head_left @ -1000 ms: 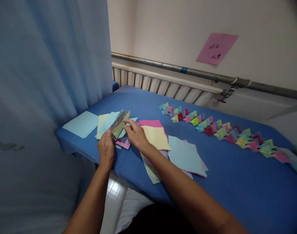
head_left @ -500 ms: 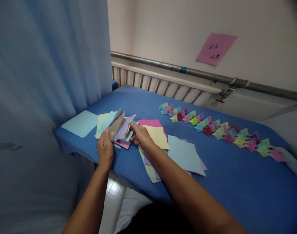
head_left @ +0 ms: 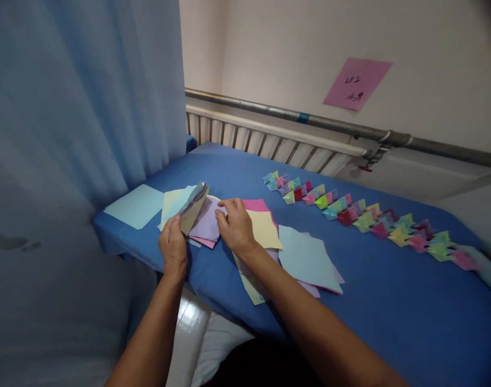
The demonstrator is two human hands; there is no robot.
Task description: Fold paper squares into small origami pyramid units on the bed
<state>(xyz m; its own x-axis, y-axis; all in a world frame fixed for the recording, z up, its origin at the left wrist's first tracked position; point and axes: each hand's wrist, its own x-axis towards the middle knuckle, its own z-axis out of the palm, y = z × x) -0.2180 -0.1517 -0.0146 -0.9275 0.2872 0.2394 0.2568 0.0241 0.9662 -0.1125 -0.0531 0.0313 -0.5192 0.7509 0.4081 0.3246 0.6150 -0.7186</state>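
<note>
Loose sheets of coloured paper lie across a blue-covered bed (head_left: 390, 322). My left hand (head_left: 173, 244) grips a stack of coloured paper (head_left: 195, 207) by its near edge. The stack's upper part is bent up, with pale blue and yellowish sheets on its faces. To its right a purple sheet (head_left: 207, 217) lies over pink paper (head_left: 203, 242). My right hand (head_left: 235, 223) is at the purple sheet's right edge, thumb and forefinger bent but apart; whether they touch it I cannot tell. A yellow sheet (head_left: 264, 228) lies beneath and beside this hand.
Pale blue sheets (head_left: 136, 206) lie at the bed's left end, and more blue sheets (head_left: 308, 255) at right. A long row of folded paper pieces (head_left: 364, 220) runs along the back. A blue curtain (head_left: 80, 107) hangs at left; a radiator (head_left: 245, 142) and pipe (head_left: 265, 110) line the wall.
My right hand has shifted slightly right and up, its fingers loosened from the paper edges. The purple sheet lies flatter, and the stack in my left hand stands bent up more compactly.
</note>
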